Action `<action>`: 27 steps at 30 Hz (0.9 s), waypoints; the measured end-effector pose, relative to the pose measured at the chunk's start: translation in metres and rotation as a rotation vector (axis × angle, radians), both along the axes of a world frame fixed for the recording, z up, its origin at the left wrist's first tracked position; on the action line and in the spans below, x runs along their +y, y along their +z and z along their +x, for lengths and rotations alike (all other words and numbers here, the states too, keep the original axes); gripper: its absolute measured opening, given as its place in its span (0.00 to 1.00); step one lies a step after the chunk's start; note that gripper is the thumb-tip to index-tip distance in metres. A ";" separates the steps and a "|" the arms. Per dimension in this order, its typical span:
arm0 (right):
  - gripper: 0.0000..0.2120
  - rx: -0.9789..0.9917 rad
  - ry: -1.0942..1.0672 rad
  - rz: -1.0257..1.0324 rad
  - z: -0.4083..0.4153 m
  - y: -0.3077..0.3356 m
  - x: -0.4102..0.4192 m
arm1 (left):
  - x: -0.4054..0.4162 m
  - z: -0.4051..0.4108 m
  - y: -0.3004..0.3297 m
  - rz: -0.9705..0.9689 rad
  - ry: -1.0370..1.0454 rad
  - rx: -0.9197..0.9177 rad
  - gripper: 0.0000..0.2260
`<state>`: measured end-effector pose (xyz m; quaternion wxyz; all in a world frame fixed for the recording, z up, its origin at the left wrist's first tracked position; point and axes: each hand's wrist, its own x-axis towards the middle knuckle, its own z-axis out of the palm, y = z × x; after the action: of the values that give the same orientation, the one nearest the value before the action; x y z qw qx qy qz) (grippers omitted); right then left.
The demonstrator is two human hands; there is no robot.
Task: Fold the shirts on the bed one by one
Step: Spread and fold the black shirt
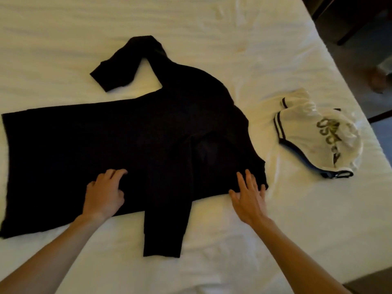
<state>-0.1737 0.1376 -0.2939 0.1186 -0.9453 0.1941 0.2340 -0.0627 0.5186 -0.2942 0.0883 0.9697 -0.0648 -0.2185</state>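
Observation:
A black long-sleeved shirt (pixel 137 141) lies spread sideways on the white bed (pixel 222 39), hem to the left and shoulders to the right. One sleeve bends back at the far side; the other hangs toward me over the near edge of the body. My left hand (pixel 105 194) rests on the shirt's near side with fingers loosely curled on the cloth. My right hand (pixel 248 195) lies flat, fingers straight, on the shirt's near right corner. A white shirt (pixel 316 134) with dark trim and gold lettering sits bunched to the right.
The bed's right edge (pixel 360 115) runs diagonally, with dark floor and furniture (pixel 350 20) beyond it. A person's foot (pixel 379 79) shows on the floor at the far right. The sheet is wrinkled around both shirts.

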 end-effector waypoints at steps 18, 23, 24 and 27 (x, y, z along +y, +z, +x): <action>0.42 0.027 0.667 -0.010 0.031 -0.034 0.189 | 0.214 0.014 0.036 -0.382 0.821 0.259 0.16; 0.44 0.053 0.642 -0.044 0.031 -0.036 0.196 | 0.211 -0.038 0.019 -0.493 1.146 0.011 0.27; 0.44 0.054 0.645 -0.053 0.032 -0.036 0.197 | 0.210 -0.041 0.018 -0.477 1.072 -0.068 0.26; 0.45 0.041 0.662 -0.063 0.030 -0.035 0.198 | 0.215 -0.043 0.021 -0.437 0.890 -0.279 0.21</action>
<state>-0.1439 0.3352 -0.3292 0.0028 -0.9554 -0.1141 0.2725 -0.1057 0.7338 -0.2730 0.3640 0.8822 0.2986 -0.0098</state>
